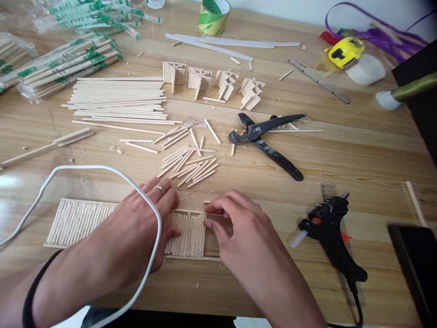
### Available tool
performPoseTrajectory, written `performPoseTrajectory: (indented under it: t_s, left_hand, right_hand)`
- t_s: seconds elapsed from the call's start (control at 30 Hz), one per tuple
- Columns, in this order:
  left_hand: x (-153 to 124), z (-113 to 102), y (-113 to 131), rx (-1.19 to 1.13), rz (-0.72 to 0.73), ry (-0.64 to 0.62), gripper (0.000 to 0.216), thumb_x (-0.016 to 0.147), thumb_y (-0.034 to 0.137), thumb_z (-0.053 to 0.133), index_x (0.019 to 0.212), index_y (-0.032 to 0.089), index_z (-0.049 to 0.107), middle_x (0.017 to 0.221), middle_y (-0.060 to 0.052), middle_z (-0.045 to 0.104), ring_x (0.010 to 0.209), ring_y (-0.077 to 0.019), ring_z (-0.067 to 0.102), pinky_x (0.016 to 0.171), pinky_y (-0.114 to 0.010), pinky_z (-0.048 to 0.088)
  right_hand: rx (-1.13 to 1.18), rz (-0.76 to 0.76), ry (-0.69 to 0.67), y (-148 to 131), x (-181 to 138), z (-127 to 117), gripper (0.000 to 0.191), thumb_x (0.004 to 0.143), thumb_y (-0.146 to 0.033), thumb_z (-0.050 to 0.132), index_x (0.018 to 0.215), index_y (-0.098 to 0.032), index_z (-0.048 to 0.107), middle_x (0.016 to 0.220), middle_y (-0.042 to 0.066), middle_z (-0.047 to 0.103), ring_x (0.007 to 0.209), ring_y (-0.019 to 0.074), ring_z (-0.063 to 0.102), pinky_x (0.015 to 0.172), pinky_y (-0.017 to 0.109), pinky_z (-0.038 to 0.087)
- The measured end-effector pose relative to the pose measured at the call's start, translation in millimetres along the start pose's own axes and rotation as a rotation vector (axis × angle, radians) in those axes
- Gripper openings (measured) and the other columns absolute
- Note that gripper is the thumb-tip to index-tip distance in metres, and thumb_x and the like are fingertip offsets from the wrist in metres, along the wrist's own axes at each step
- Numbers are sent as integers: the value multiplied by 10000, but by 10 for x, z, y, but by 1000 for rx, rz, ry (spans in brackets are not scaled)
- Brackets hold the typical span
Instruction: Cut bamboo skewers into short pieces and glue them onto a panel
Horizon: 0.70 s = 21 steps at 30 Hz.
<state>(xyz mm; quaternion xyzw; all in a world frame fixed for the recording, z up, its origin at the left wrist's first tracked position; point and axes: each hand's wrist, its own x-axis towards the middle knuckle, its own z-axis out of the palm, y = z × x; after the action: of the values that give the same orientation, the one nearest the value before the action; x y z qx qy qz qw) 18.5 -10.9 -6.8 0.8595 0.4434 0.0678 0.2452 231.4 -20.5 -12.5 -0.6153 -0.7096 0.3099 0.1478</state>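
A flat panel of short wooden sticks [187, 234], set side by side between two long rails, lies near the table's front edge. My left hand [146, 218] is over its middle, with bent fingers gripping it and covering part of the rows. At the right end of the rows, my right hand [235, 223] pinches with thumb and forefinger at the top of the last short wooden stick [204, 237]. A loose pile of cut sticks [196, 168] lies just beyond my hands. A white cord [92, 167] loops over my left forearm.
Black cutters [257, 132] lie beyond my right hand, a glue gun [329, 228] to its right. Long sticks [119, 100] and small stick-built pieces [200, 79] stand farther back. Wrapped chopsticks [71, 68] are at back left, green tape [214, 18] and a yellow tape measure [346, 52] at the back.
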Motion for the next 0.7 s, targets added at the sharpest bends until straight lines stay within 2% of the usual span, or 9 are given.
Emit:
performPoseTrajectory:
  t_s: [0.5, 0.7]
  left_hand:
    - [-65, 51, -18, 44, 39, 33, 144, 955, 116, 563, 1091, 161, 583, 1118, -118, 622, 1062, -299, 615, 1058, -519, 524]
    - [-89, 68, -20, 45, 29, 46, 160, 972, 145, 568, 1130, 164, 559, 1139, -125, 619, 1082, -302, 622, 1041, -492, 536]
  right_hand:
    - [28, 1, -55, 22, 9, -38, 223, 867, 12, 724, 902, -205, 687, 966, 35, 710, 926, 258, 688, 878, 477, 556]
    - [37, -8, -61, 25, 3, -42, 229, 867, 16, 724, 890, -208, 678, 954, 28, 698, 918, 255, 678, 876, 479, 544]
